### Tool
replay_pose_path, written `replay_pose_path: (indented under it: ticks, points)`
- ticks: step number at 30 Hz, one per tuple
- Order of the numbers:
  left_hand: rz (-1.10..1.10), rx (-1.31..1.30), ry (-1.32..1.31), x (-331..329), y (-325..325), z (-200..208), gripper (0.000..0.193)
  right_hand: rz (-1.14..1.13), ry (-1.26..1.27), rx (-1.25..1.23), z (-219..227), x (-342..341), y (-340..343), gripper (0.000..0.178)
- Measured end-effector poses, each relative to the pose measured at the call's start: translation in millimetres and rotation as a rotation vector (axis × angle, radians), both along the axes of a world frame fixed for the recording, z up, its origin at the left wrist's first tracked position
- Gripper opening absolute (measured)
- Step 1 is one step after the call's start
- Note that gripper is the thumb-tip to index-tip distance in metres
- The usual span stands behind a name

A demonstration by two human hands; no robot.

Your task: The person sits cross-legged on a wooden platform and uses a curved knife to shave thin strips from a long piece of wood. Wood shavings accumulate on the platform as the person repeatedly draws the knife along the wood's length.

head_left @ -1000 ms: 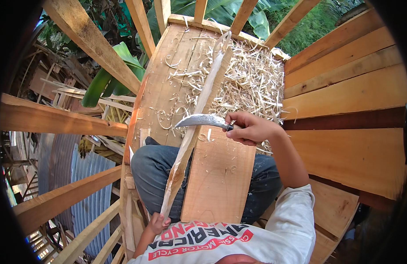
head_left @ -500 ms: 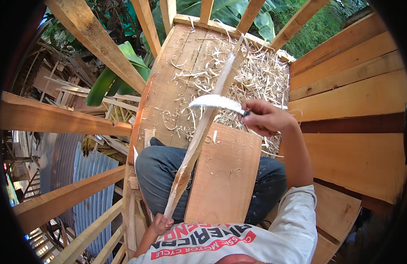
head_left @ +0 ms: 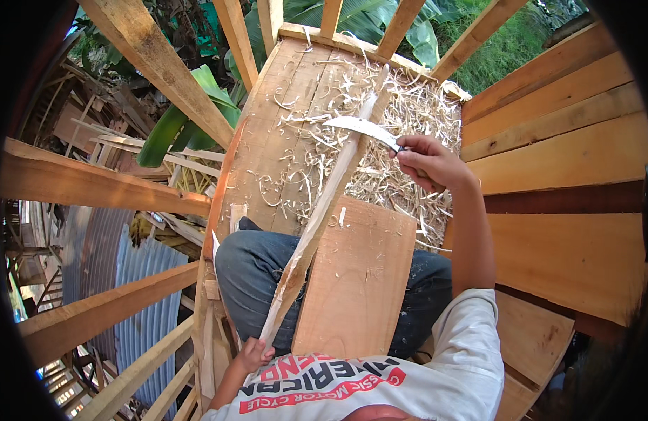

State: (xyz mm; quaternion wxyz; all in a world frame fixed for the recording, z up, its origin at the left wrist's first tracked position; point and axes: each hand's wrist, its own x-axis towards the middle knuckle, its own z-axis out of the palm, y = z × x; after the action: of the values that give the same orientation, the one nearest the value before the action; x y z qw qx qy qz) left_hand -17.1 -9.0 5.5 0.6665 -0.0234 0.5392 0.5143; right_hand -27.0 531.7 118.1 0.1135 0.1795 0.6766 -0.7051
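A long, rough wooden stick (head_left: 317,223) slants from my lap up over the bench, its near part darker and its far part pale and shaved. My left hand (head_left: 253,355) is closed round its near end, close to my shirt. In my right hand (head_left: 430,164) is the dark handle of a curved knife (head_left: 361,127), gripped firmly. The shiny blade lies across the upper part of the stick. A flat wooden board (head_left: 359,281) rests on my lap between my knees, under part of the stick.
Curly wood shavings (head_left: 408,133) cover the far right of the plank platform (head_left: 268,133). Wooden railing bars (head_left: 156,63) rise at the left and far side. A plank wall (head_left: 562,154) stands at the right. Corrugated metal sheets (head_left: 145,295) lie beyond the railing.
My right hand and the knife have moved up and slightly right along the stick, away from me. My left hand stays on the near end.
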Motion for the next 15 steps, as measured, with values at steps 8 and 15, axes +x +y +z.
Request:
replay_pose_path:
  ticks: [8, 15]
  points:
    - [-0.008, 0.001, 0.005, 7.6, -14.3, -15.1, 0.062, -0.209, 0.095, 0.009, -12.4, -6.8, 3.5, 0.017]
    - [-0.078, 0.030, 0.083, 4.6, -16.2, -17.2, 0.064, -0.601, 0.254, 0.006, -22.1, -4.6, 35.0, 0.015]
